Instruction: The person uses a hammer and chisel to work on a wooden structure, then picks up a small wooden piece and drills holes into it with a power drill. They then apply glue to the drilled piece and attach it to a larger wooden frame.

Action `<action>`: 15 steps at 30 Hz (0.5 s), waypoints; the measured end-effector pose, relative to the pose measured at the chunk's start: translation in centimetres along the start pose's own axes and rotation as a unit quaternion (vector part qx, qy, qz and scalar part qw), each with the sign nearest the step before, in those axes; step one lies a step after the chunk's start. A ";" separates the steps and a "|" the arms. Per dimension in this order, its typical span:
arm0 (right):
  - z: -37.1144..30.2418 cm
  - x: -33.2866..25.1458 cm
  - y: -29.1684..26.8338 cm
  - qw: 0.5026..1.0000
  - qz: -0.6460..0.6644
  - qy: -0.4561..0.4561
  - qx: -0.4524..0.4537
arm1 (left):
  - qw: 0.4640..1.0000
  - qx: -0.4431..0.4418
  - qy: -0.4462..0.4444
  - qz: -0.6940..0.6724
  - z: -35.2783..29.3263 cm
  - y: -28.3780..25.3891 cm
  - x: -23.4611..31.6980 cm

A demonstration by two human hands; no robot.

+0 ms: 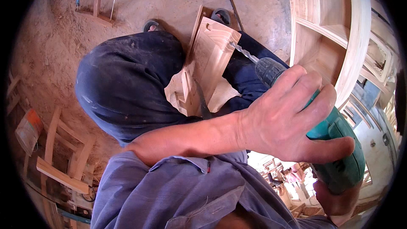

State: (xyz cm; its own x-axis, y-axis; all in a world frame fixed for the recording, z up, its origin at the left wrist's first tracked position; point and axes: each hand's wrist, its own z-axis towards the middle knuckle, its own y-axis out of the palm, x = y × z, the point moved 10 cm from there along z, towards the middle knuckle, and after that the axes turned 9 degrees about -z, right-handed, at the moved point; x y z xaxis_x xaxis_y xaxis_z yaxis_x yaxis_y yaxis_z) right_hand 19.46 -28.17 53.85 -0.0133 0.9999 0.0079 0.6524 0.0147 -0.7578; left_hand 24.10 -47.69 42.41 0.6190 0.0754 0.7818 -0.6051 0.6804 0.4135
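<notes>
My left arm reaches across my body, and my left hand [292,114] is closed over the front of a teal power drill [345,161]. My right hand [333,199] is at the drill's rear lower end, its fingers mostly hidden behind the tool. From the black chuck [269,71] a spiral drill bit [246,53] points up and left. Its tip meets the edge of a pale wooden piece [212,55] in the picture; I cannot tell whether it has entered the wood. That piece stands tilted between my knees, with a darker board [197,32] along its left side.
A tall pale wooden shelf frame [358,29] stands close on the right. Wooden chair-like frames [63,174] and an orange-and-white container [29,131] are at the left. A thin dark bar [231,0] lies on the dusty floor [140,0] ahead, beyond my sandalled feet.
</notes>
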 end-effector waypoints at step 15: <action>-0.2 -2.1 -0.2 0.999 0.006 -0.020 -0.048 | 0.999 -0.028 -0.012 0.008 1.0 -0.8 -0.3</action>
State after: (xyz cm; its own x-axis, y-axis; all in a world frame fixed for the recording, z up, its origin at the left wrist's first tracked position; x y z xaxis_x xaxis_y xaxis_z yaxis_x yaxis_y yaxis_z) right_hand 19.46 -30.24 54.13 -0.0340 0.9990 -0.0279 0.7219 0.0053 -0.6920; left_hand 23.94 -49.00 42.30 0.5967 0.0693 0.7995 -0.5853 0.7192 0.3745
